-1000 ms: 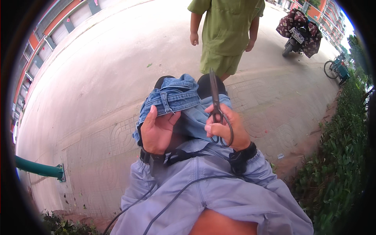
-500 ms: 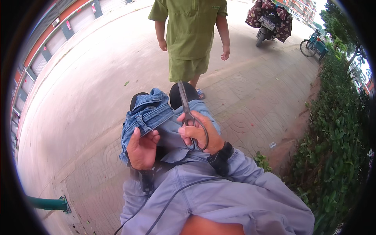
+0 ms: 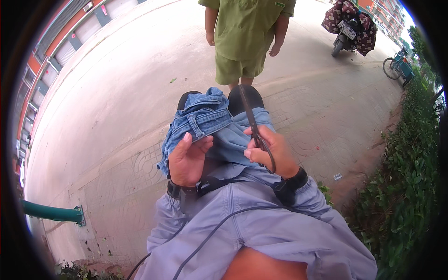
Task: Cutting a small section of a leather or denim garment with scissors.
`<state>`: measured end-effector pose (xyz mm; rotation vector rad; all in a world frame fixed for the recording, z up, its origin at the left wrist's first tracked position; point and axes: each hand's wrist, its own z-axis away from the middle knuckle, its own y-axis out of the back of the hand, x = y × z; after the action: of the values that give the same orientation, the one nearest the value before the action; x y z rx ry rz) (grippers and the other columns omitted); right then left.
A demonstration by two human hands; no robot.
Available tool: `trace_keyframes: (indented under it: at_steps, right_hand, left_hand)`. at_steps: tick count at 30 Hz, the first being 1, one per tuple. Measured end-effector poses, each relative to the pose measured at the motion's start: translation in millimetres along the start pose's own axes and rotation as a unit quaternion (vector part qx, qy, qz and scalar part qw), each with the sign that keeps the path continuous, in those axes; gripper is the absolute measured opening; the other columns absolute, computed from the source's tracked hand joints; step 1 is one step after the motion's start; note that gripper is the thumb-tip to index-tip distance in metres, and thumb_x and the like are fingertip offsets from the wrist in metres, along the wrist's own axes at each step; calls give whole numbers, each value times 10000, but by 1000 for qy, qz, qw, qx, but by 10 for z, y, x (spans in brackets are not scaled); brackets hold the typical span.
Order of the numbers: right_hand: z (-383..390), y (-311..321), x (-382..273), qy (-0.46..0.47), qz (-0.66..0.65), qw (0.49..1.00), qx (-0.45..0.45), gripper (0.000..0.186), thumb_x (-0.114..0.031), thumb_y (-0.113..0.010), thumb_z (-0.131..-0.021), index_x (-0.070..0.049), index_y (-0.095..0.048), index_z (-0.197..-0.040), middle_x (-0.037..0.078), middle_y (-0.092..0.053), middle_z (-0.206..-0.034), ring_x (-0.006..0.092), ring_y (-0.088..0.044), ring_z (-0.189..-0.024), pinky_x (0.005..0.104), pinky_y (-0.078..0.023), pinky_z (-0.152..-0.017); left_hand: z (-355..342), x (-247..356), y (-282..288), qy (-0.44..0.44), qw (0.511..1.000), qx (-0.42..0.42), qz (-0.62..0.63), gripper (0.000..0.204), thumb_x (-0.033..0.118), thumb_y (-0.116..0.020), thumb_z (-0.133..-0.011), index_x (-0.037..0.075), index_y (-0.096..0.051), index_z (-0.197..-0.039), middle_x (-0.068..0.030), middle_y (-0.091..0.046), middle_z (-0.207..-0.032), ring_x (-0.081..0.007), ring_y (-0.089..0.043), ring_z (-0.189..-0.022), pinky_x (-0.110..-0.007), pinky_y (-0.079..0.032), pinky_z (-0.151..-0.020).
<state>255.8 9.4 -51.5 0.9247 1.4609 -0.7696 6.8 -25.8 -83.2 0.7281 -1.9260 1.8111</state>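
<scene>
Folded blue denim jeans [image 3: 200,116] with a waistband and belt loop lie across my lap on lighter blue denim. My left hand [image 3: 186,163] is palm up at the waistband's lower edge, thumb apart and fingers loosely curled, apparently not gripping it. My right hand [image 3: 273,151] grips dark metal scissors [image 3: 249,112] by their handles, blades together and pointing away from me, above the lighter denim. Dark straps with cables are at both my wrists.
A person in green [image 3: 242,35] stands just beyond my knees. A covered scooter [image 3: 352,32] and a teal tricycle [image 3: 403,67] stand back right. A hedge [image 3: 401,186] runs along the right, a green pipe [image 3: 51,212] sits lower left, and shuttered buildings line the left.
The view shifted down-left, then back up-right. The scissors in my right hand have turned more edge-on. The person in green has shifted slightly. My left hand remains beside the waistband.
</scene>
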Motion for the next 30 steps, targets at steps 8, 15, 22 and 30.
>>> trace_keyframes:
  at_steps: [8,15,22,30]
  right_hand:
    - [33,-74,-179,43,69,997,-3,470,-41,-677,-852,0,-522,-1293,27,-635,-827,60,-576,-727,237,-480,-682]
    - [-161,-307,-352,114,114,987,3,492,-28,-703,-841,-8,-520,-1297,40,-645,-835,65,-585,-725,232,-484,-673]
    - [-311,-471,-244,153,63,986,15,501,-22,-722,-839,-2,-515,-1295,50,-654,-874,81,-602,-733,235,-490,-664]
    - [-382,-454,-364,69,30,997,-2,486,-75,-753,-830,11,-529,-1253,71,-632,-783,109,-612,-688,254,-485,-622]
  left_hand:
    - [83,22,30,4,1000,-3,-20,342,201,-595,-963,-35,-620,-1210,-182,-702,-1117,-310,-667,-1076,-433,-507,-971]
    - [107,-3,22,34,998,-29,-41,285,145,-571,-970,-60,-654,-1151,-182,-695,-1131,-299,-644,-1108,-417,-473,-1012]
    - [114,-59,-124,26,994,-24,-102,314,101,-574,-964,-64,-606,-1229,-163,-664,-1212,-275,-629,-1141,-403,-466,-1026]
    - [161,-37,-214,101,964,25,-245,315,175,-622,-976,-50,-641,-1195,-99,-678,-1136,-195,-639,-1033,-322,-485,-942]
